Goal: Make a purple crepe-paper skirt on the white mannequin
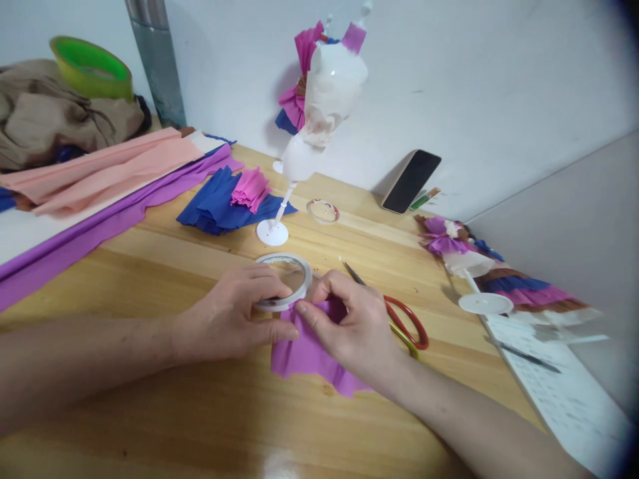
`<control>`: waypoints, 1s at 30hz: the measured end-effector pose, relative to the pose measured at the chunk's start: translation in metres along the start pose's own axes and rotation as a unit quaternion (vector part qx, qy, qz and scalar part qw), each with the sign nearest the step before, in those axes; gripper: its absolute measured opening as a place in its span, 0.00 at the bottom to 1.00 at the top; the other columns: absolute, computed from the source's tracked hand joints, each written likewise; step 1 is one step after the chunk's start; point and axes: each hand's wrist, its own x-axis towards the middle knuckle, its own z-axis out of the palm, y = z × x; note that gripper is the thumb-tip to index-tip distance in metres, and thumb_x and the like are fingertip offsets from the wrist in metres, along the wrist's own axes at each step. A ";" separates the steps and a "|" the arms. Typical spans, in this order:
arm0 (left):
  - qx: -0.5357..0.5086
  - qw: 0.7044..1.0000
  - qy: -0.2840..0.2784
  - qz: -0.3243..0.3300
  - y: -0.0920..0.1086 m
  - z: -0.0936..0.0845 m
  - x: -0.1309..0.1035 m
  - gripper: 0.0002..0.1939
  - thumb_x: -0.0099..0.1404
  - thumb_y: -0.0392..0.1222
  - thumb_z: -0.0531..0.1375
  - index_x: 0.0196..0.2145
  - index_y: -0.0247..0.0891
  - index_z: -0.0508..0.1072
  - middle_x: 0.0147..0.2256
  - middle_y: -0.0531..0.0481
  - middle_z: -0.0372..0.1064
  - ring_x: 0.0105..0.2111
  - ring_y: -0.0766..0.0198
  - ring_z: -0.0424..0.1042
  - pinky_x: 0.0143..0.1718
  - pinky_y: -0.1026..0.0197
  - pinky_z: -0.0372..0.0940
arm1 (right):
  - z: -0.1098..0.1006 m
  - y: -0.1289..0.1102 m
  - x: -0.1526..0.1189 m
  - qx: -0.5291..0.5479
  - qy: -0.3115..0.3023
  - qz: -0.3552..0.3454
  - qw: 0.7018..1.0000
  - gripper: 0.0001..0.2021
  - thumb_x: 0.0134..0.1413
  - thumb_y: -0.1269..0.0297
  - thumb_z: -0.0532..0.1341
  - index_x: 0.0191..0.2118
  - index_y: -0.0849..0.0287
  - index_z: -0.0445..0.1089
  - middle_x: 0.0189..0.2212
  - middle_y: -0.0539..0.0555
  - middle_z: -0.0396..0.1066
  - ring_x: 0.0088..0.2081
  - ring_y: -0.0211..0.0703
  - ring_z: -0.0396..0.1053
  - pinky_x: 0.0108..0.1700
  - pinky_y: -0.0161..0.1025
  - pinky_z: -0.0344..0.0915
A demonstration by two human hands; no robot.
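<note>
My left hand (249, 303) grips a roll of white double-sided tape (305, 271), its fingers reaching over the ring and its thumb near the purple paper. A piece of purple crepe paper (309, 356) with a wavy lower edge lies beneath both hands. My right hand (349, 319) pinches at the top edge of this paper, right beside the tape roll; its fingertips partly hide what they hold. Behind the right hand lie scissors (407, 322) with red and yellow-green handles, blades pointing away. A white mannequin stand (294, 156) with ruffled paper rises beyond the roll.
Blue crepe paper (212, 206) and pink crepe paper (251, 189) lie left of the stand. Peach paper (124, 166) and long purple paper (124, 213) stretch along the left. A phone (412, 181) leans on the wall. A second dressed mannequin (469, 266) lies at right, near a pen (532, 357).
</note>
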 end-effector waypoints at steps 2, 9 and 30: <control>-0.016 0.999 -0.001 -0.028 0.001 0.001 0.000 0.10 0.64 0.41 0.62 0.28 0.34 0.73 0.24 0.52 0.69 0.26 0.67 0.65 0.27 0.66 0.59 | 0.000 -0.001 0.000 -0.002 0.002 -0.015 1.000 0.11 0.52 0.70 0.63 0.23 0.58 0.61 0.18 0.44 0.62 0.19 0.30 0.57 0.23 0.30 0.54; -0.042 0.993 0.006 -0.111 0.005 0.004 0.001 0.11 0.64 0.39 0.58 0.25 0.34 0.73 0.22 0.52 0.67 0.24 0.69 0.63 0.25 0.67 0.57 | -0.004 -0.002 0.004 0.027 -0.023 0.003 0.999 0.09 0.51 0.69 0.63 0.23 0.58 0.64 0.19 0.46 0.64 0.21 0.33 0.62 0.24 0.31 0.58; 0.003 0.999 0.035 -0.039 0.002 0.004 0.000 0.07 0.63 0.35 0.61 0.26 0.34 0.73 0.23 0.53 0.67 0.25 0.69 0.64 0.26 0.67 0.59 | -0.004 -0.005 -0.001 0.044 -0.036 0.019 0.998 0.05 0.52 0.71 0.61 0.27 0.58 0.67 0.20 0.46 0.68 0.20 0.32 0.62 0.22 0.30 0.58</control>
